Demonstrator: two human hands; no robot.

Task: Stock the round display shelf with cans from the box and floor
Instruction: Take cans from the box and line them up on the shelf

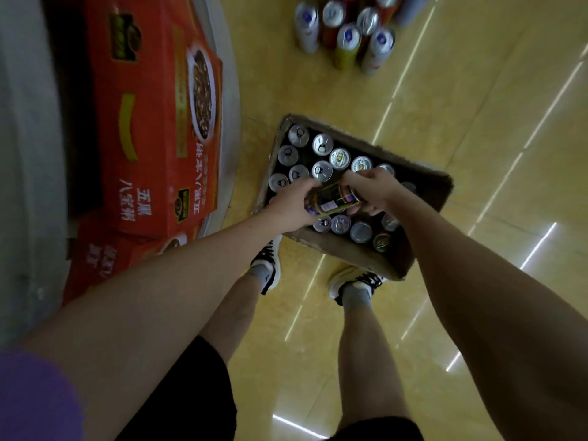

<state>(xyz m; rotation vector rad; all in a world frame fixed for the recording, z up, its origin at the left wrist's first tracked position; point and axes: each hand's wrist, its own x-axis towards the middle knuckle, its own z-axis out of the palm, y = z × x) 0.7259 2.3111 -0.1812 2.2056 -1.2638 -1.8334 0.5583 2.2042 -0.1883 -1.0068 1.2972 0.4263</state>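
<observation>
An open cardboard box sits on the floor in front of my feet, packed with several upright cans showing silver tops. Over the box a dark can lies sideways between both hands. My left hand grips its left end, and my right hand grips its right end. A cluster of several taller cans stands on the floor beyond the box. The round display shelf's grey rim curves along the left.
Red cartons printed with a bowl picture lie stacked on the shelf's bottom tier at left. My two feet in black-and-white shoes stand just before the box. Glossy yellow floor stretches to the right.
</observation>
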